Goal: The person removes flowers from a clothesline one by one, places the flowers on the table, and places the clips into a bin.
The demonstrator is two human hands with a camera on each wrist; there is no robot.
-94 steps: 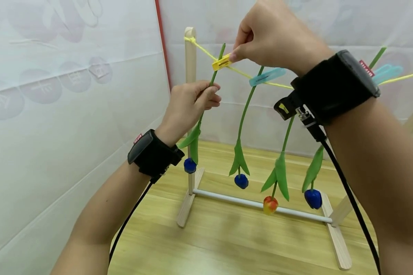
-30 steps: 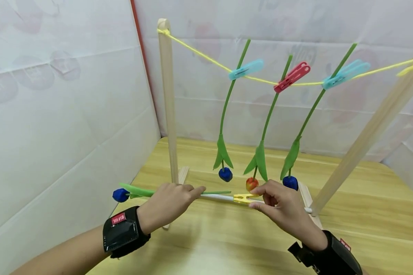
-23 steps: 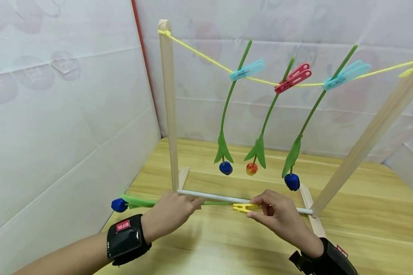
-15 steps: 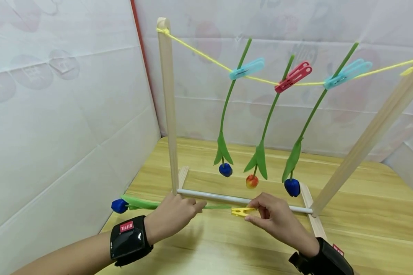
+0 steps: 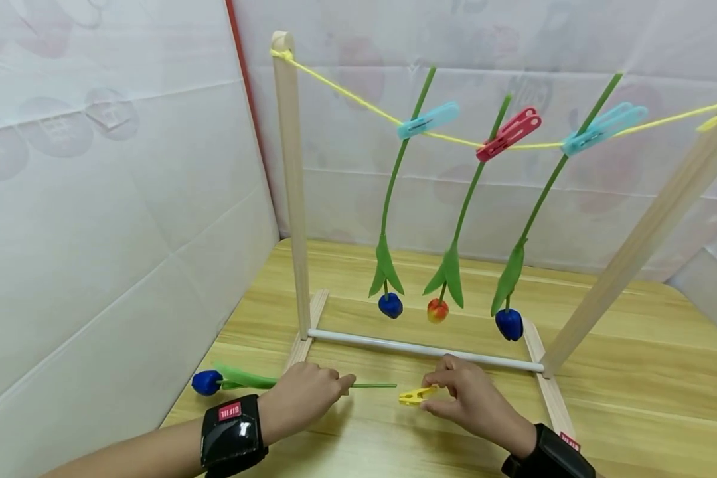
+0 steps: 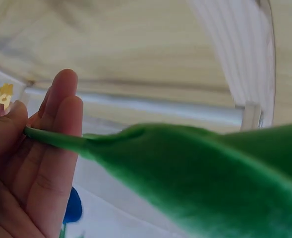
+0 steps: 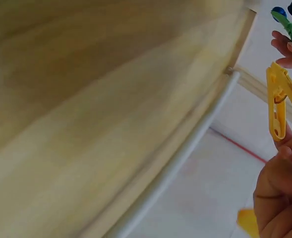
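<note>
Pinching: left hand (image 5: 301,401) on tulip stem (image 5: 370,385), right hand (image 5: 469,401) on yellow clothespin (image 5: 412,396), both near table edge.

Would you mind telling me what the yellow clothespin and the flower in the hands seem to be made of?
Yellow clothespin: likely moulded plastic, with a uniform bright colour and slight sheen. Flower: artificial, probably soft plastic or foam; the stem and leaf are evenly green and matte, the bud solid blue.
</note>
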